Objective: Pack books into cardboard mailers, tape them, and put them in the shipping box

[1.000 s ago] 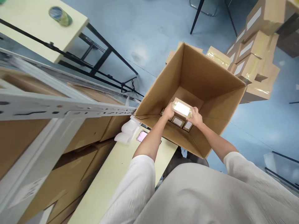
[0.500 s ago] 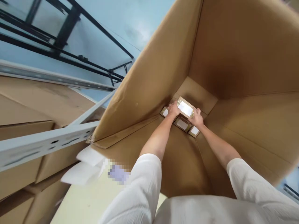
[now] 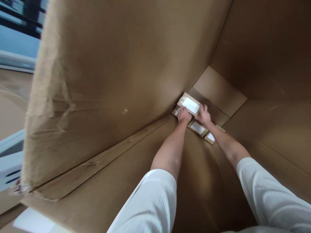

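Deep inside a large cardboard box (image 3: 126, 64), I hold a small cardboard box with a white label (image 3: 190, 105) and clear tape at its ends. My left hand (image 3: 184, 116) is closed on its near long edge, the fingertips partly hidden. My right hand (image 3: 203, 116) grips its right end, thumb on the near side. Below it, along the near wall, lie more small labelled boxes: one (image 3: 176, 110) by my left hand, one (image 3: 197, 128) in the middle, and one (image 3: 210, 138) under my right forearm.
The large box's walls rise on all sides, with a worn, torn corner edge (image 3: 26, 181) at left. A lighter cardboard flap (image 3: 221, 89) shows beyond my hands. Outside are a grey metal frame (image 3: 11, 168) and white sheets (image 3: 34, 221).
The view has moved closer into the large box. My left hand has shifted from the small box's left end to its near edge, and the small box sits nearer the left wall.
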Action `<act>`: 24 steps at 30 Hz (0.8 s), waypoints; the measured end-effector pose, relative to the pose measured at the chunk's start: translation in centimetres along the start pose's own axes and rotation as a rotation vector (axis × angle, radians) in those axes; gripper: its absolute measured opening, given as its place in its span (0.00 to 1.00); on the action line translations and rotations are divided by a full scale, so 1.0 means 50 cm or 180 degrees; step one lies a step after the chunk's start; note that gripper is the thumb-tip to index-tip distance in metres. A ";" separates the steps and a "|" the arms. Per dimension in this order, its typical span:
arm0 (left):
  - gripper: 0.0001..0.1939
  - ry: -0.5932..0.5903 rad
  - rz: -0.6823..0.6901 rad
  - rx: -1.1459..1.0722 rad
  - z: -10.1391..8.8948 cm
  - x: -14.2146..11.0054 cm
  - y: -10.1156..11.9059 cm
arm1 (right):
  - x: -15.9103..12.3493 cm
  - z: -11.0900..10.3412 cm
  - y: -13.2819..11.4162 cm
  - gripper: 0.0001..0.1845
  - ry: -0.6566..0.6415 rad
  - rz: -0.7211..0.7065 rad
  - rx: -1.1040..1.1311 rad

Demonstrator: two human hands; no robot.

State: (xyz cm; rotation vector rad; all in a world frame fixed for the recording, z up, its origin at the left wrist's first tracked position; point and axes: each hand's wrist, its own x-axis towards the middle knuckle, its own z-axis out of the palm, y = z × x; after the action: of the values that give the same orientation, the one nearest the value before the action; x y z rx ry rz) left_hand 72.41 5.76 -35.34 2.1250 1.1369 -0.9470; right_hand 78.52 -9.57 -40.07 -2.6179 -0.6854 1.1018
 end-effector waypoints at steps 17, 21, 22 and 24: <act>0.25 0.0085 -0.0382 -0.0130 -0.020 -0.016 -0.041 | 0.066 0.107 -0.017 0.61 -0.1154 0.0133 0.0189; 0.25 0.0021 -0.0448 -0.0140 -0.043 -0.019 -0.065 | 0.082 0.121 -0.009 0.58 -0.1062 0.0198 0.0469; 0.25 0.0002 -0.0444 -0.0127 -0.050 -0.017 -0.071 | 0.083 0.126 -0.007 0.57 -0.0963 0.0206 0.0600; 0.24 -0.0024 -0.0426 -0.0072 -0.063 -0.012 -0.081 | 0.081 0.137 -0.003 0.57 -0.0701 0.0243 0.0882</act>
State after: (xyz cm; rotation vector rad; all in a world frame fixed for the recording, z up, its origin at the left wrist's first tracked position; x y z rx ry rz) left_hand 69.73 9.74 -33.51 2.0465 1.2932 -0.9959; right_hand 76.00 -7.26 -47.28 -2.3281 -0.4380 1.4116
